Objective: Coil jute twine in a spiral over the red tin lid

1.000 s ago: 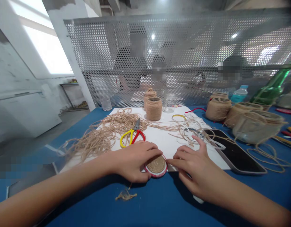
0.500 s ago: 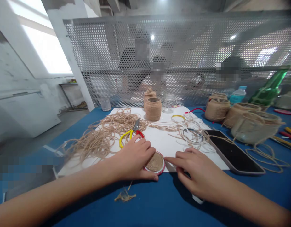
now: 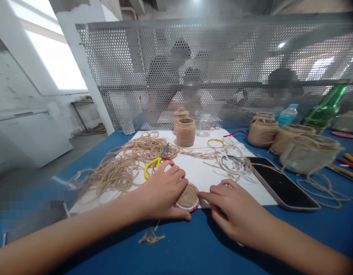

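A round lid [image 3: 188, 198] with a red and white rim lies at the near edge of the white paper, coiled jute twine covering its top. My left hand [image 3: 166, 191] grips it from the left, fingers over the far side and thumb at the near side. From the right, the index fingertip of my right hand [image 3: 233, 210] touches the rim. The other right fingers are curled; a bit of something white peeks out under the palm, too hidden to name. Just beyond my left hand lie yellow- and red-handled scissors [image 3: 162, 158].
Loose jute twine [image 3: 116, 172] heaps at the left. Twine-wrapped jars [image 3: 186, 132] stand behind, and more jars [image 3: 262, 132] at the right near a green bottle [image 3: 322, 105]. A phone [image 3: 282, 183] lies right of the paper. People sit behind a perforated metal screen [image 3: 122, 57].
My right hand has shifted slightly left, and less of the white thing under it shows. My left hand keeps its hold on the lid. Behind the screen, one person's head has moved right.
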`<action>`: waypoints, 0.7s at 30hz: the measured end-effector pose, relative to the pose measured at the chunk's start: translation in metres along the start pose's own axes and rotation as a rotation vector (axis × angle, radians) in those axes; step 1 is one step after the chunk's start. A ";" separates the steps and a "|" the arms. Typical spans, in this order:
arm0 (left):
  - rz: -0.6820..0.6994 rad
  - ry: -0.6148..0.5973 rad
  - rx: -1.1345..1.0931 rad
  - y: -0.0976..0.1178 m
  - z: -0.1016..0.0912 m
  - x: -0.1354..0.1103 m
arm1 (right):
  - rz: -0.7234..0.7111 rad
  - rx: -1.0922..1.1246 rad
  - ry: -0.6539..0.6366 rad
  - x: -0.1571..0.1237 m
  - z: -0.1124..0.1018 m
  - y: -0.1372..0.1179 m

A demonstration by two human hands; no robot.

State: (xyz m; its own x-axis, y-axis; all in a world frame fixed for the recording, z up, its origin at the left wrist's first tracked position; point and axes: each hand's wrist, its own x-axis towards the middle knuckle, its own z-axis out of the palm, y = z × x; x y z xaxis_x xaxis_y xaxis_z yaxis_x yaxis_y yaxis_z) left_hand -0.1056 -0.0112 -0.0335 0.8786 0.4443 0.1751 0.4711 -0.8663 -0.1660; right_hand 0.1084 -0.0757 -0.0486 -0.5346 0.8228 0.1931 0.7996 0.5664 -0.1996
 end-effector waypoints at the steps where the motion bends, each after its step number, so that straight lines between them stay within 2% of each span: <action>1: 0.010 0.008 0.008 0.000 -0.001 0.000 | -0.009 -0.020 0.016 0.000 0.001 0.000; 6: 0.013 0.031 -0.040 -0.004 -0.007 0.003 | -0.044 -0.104 0.052 -0.002 0.003 0.000; 11: 0.077 -0.069 -0.144 -0.006 -0.012 0.003 | -0.054 -0.131 0.060 -0.004 0.004 -0.002; 16: 0.094 -0.064 -0.229 -0.007 -0.002 0.005 | -0.069 -0.145 0.096 -0.002 0.005 -0.003; 21: 0.082 -0.018 -0.183 -0.005 0.006 0.006 | -0.079 -0.181 0.144 0.000 0.005 -0.003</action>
State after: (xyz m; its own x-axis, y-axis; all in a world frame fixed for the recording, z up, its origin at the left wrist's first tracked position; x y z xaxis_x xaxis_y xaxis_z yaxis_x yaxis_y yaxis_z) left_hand -0.1019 -0.0026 -0.0371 0.9155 0.3731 0.1507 0.3773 -0.9261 0.0007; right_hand 0.1049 -0.0772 -0.0529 -0.5632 0.7538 0.3387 0.7998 0.6002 -0.0060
